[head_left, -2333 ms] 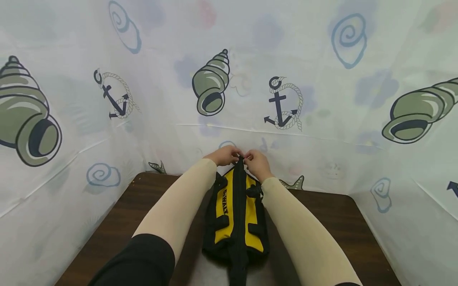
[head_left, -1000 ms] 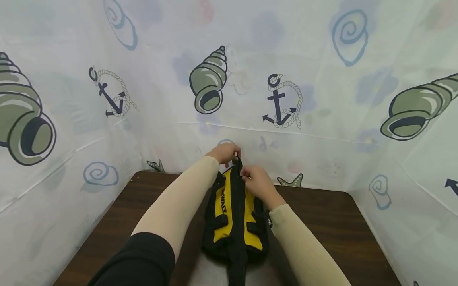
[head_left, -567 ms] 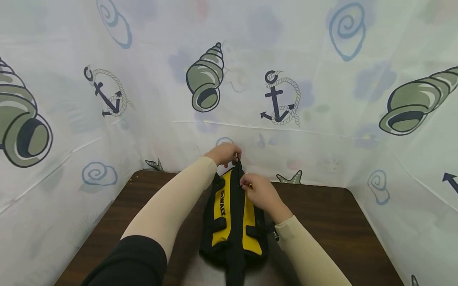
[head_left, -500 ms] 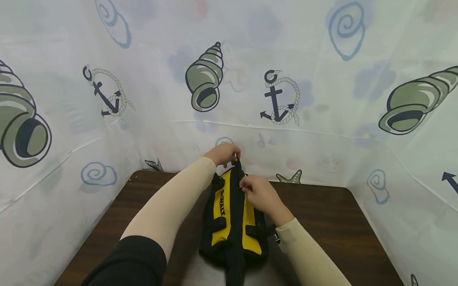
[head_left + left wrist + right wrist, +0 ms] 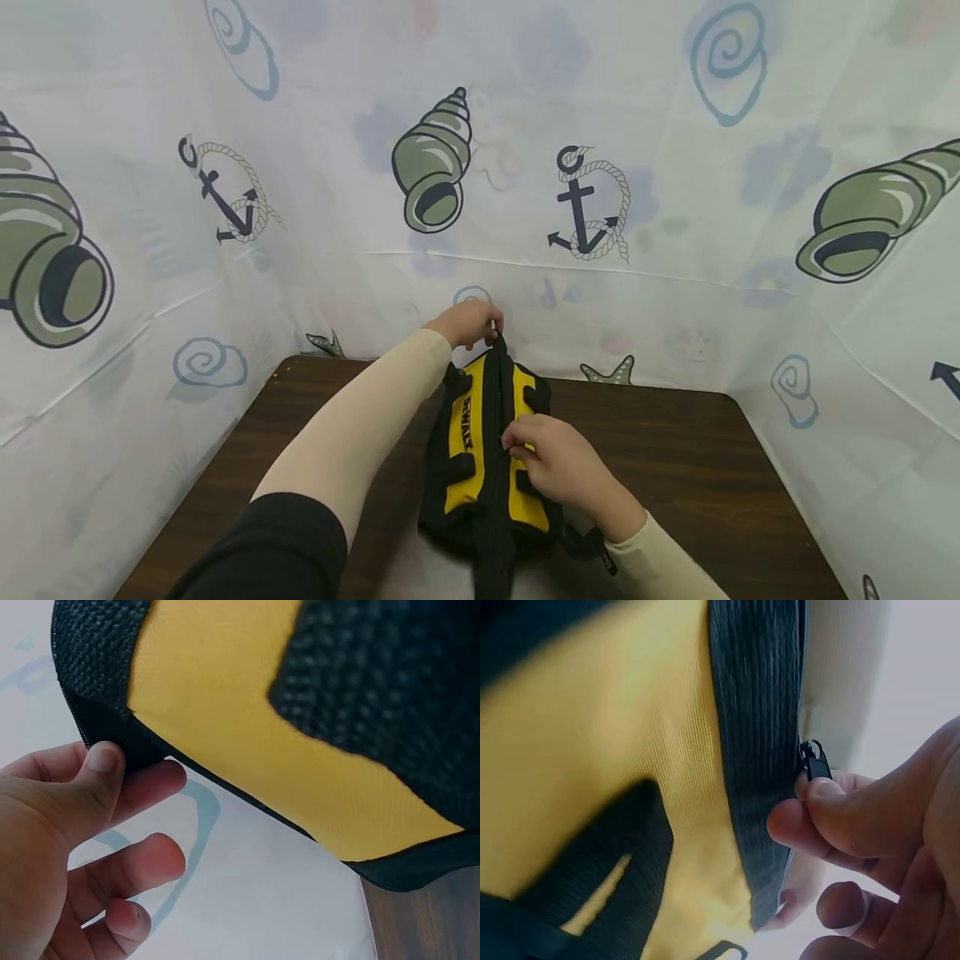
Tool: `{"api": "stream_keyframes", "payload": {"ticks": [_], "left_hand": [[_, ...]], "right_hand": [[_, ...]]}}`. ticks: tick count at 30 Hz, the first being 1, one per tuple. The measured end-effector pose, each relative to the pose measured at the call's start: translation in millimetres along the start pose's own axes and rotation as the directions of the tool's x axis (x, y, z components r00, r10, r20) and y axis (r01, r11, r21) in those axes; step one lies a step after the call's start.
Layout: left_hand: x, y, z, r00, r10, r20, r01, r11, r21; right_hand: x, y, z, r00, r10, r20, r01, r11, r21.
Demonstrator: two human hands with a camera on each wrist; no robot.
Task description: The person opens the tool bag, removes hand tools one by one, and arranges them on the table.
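A black and yellow DEWALT tool bag lies lengthwise on the table, a black zipper band running along its top. At its far end my left hand pinches the black fabric tip between thumb and index finger; the other fingers curl loosely below. My right hand is about midway along the bag. In the right wrist view its thumb and index finger pinch a small black zipper pull at the band's edge.
The bag stands on a dark wood table. A black strap extends from its near end, and a black clip hangs beside the right wrist. A white shell-and-anchor printed curtain surrounds the back and sides.
My right hand has drawn the zipper pull from the bag's far end toward me, to about the middle. The left hand stays at the far tip, holding it.
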State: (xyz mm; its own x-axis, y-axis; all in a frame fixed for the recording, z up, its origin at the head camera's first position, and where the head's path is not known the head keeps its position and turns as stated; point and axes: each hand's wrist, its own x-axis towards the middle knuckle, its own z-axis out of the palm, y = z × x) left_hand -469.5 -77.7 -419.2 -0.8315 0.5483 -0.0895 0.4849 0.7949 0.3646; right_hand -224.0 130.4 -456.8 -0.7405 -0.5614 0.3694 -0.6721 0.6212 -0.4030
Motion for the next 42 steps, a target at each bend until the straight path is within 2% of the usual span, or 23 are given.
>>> {"api": "stream_keyframes", "payload": {"ticks": [2, 5, 8, 11, 12, 16, 18, 21, 25, 28, 31, 35, 39, 42], "left_hand": [[0.0, -0.2, 0.4, 1.0, 0.001, -0.005, -0.001, 1.0, -0.015], [-0.9, -1.2, 2.8, 1.0, 0.003, -0.022, -0.004, 0.999, -0.042], [-1.3, -2.9, 5.7, 0.999, -0.005, -0.032, 0.003, 0.998, -0.056], [-0.9, -3.2, 6.3, 0.999, -0.011, -0.039, 0.01, 0.999, -0.035], [-1.0, -2.2, 5.3, 0.999, -0.011, -0.04, 0.01, 1.0, -0.023], [-0.3, -0.5, 3.9, 0.999, -0.007, -0.052, 0.008, 1.0, 0.012], [-0.8, -0.3, 3.7, 0.999, -0.007, -0.053, 0.008, 1.0, 0.016], [-1.7, -0.9, 5.0, 0.999, -0.016, -0.04, 0.016, 1.0, 0.002], [-1.3, -3.4, 9.0, 1.0, -0.016, -0.027, 0.016, 1.0, -0.018], [-1.7, -6.5, 13.1, 0.998, 0.015, -0.063, -0.014, 1.0, 0.008], [-7.2, -8.2, 18.0, 0.992, 0.046, -0.119, -0.043, 0.999, 0.032], [-24.8, -4.2, 25.2, 0.981, 0.074, -0.18, -0.08, 0.996, -0.026], [-52.4, 4.9, 29.5, 0.966, 0.118, -0.231, -0.136, 0.989, -0.063], [-75.8, 13.4, 32.3, 0.959, 0.155, -0.239, -0.18, 0.98, -0.085]], "right_hand": [[-7.2, -4, -2, 0.999, -0.024, 0.027, 0.023, 1.0, 0.018], [-18.1, -8, -3, 0.993, -0.075, 0.091, 0.067, 0.993, 0.097], [-28.9, -15, -5, 0.974, -0.162, 0.158, 0.134, 0.976, 0.173], [-39.8, -30, -7, 0.945, -0.239, 0.223, 0.199, 0.962, 0.186], [-43.2, -35, -8, 0.929, -0.259, 0.266, 0.213, 0.959, 0.187], [-52.6, -52, -10, 0.863, -0.261, 0.433, 0.201, 0.963, 0.181], [-54.9, -55, -10, 0.844, -0.238, 0.48, 0.165, 0.968, 0.19], [-56.9, -53, -11, 0.855, -0.215, 0.471, 0.116, 0.966, 0.231], [-56.8, -43, -12, 0.873, -0.237, 0.426, 0.098, 0.942, 0.322], [-51.2, -34, -13, 0.891, -0.235, 0.387, 0.106, 0.939, 0.326], [-43.1, -24, -17, 0.916, -0.184, 0.357, 0.072, 0.95, 0.304], [-36.3, -10, -23, 0.937, -0.082, 0.339, -0.014, 0.962, 0.271], [-31.1, 0, -24, 0.933, -0.02, 0.359, -0.091, 0.953, 0.29], [-26.3, 6, -22, 0.932, 0.007, 0.363, -0.13, 0.94, 0.316]]}}
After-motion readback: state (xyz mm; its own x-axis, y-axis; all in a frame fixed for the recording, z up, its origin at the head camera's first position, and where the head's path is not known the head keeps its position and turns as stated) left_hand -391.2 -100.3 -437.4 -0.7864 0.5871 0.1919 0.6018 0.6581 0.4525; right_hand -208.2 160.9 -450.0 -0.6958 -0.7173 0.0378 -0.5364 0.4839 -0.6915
